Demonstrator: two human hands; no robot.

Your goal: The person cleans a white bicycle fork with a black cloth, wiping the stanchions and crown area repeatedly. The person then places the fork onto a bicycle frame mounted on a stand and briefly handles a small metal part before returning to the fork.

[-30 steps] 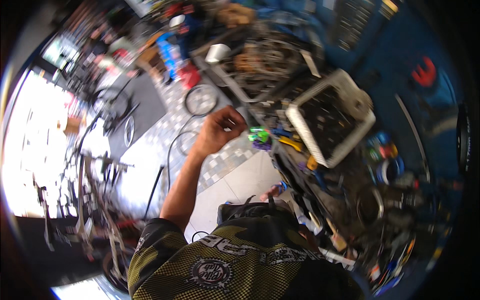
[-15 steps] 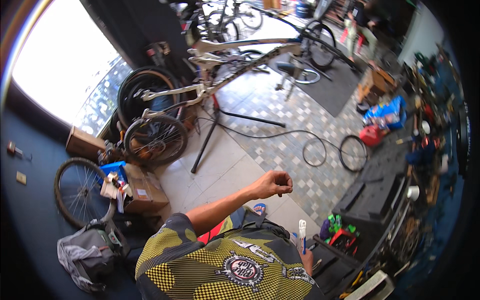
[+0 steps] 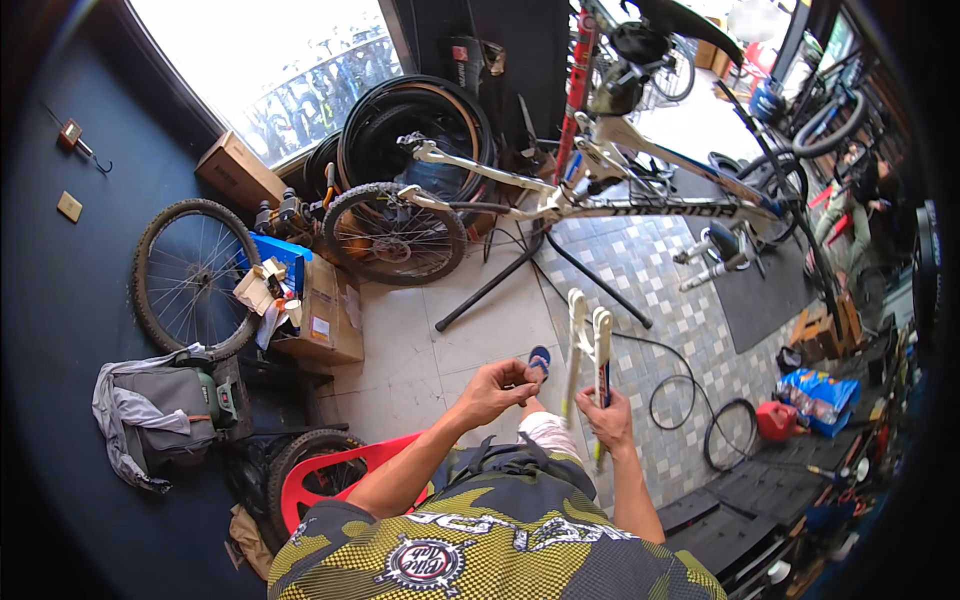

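Observation:
In my right hand (image 3: 610, 420) I hold a white forked bicycle seatstay (image 3: 577, 335) upright, its two arms joined by a bridge, with dark and yellow-green markings lower down. My fingers wrap around its right arm. My left hand (image 3: 497, 390) is beside it on the left, fingers curled and thumb pressed to them, apart from the seatstay. Whatever it may hold is hidden. Farther ahead, a white bicycle frame (image 3: 560, 207) without wheels hangs on a red and black repair stand (image 3: 490, 290).
Wheels (image 3: 195, 280) and a cardboard box (image 3: 332, 310) line the left wall, near a grey backpack (image 3: 160, 400). A red chair (image 3: 300, 490) is close by my left arm. At right are a black hose (image 3: 690, 385), a red container (image 3: 775, 420) and a cluttered bench.
My view has turned left. My right hand has brought the seatstay up from low beside the bench to in front of me. My left hand has drawn nearer to it, still curled.

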